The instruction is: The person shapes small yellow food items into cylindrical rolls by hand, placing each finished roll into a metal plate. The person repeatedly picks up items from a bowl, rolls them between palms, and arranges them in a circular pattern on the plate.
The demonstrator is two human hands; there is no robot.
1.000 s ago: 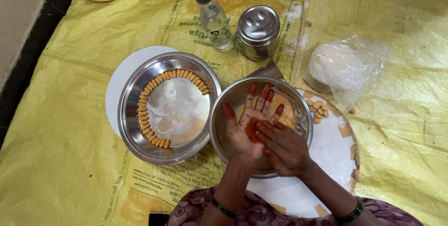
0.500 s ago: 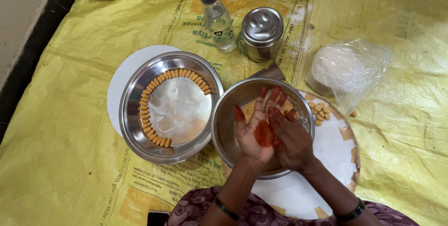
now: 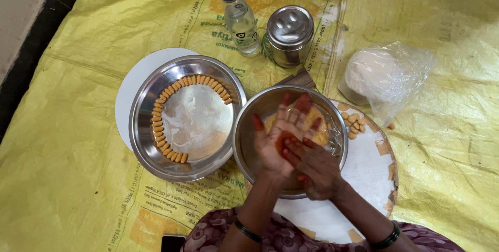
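Observation:
My left hand (image 3: 278,135) is held palm up and flat over a steel bowl (image 3: 249,127), its fingertips and palm stained red. My right hand (image 3: 317,169) lies across it, fingertips pressed on the left palm. Anything between the two hands is hidden. Yellow dough (image 3: 321,130) sits inside the bowl beyond my fingers. To the left a steel plate (image 3: 208,75) carries several small orange dough pieces (image 3: 158,127) lined along its rim. A few more pieces (image 3: 354,123) lie on the round white board (image 3: 369,163) under the bowl.
A clear bottle with a dark cap (image 3: 239,15) and a lidded steel container (image 3: 289,33) stand at the back. A plastic bag holding a white lump (image 3: 379,75) lies at the right. A white disc (image 3: 132,85) is under the plate. Yellow sacking (image 3: 67,143) covers the floor.
My right hand has slid forward over the left fingers and back down to the palm in a rubbing motion. The left hand stayed over the bowl.

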